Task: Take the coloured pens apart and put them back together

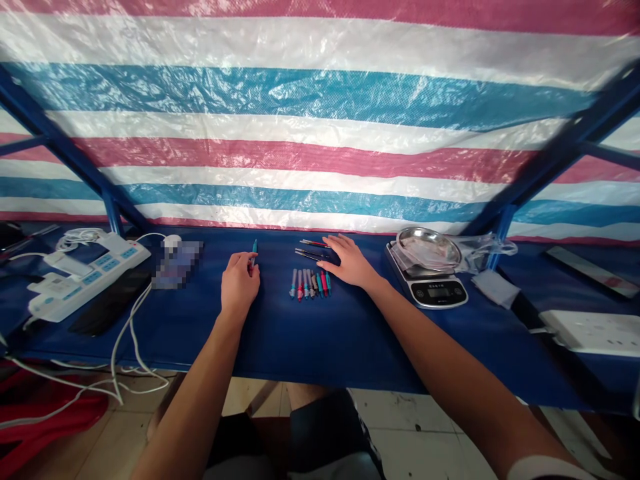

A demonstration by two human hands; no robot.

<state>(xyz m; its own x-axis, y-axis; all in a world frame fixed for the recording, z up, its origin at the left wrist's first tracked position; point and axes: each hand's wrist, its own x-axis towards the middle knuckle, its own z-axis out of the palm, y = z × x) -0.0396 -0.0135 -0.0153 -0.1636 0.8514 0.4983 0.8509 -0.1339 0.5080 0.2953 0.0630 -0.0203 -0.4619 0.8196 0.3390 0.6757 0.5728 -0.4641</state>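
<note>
My left hand [240, 283] is closed around a slim teal pen piece [255, 246], whose upper end sticks up past the fingertips. To the right, my right hand [349, 260] lies palm down with its fingers spread. Its fingertips are at the right ends of several thin pen refills [311, 254]; whether they touch them I cannot tell. Just below the refills, a row of short pen barrel pieces [307, 285] lies side by side, some clear-grey, others pink and teal. The thumb of my right hand points at the row's upper right end.
A digital scale [434, 293] with a steel bowl [430, 248] stands to the right, beside a plastic bag [487, 252] and a white power strip [593, 332]. Another power strip [93, 273], white cables [131, 327] and a dark phone-like slab [107, 303] lie left. Blue frame bars slant at both sides.
</note>
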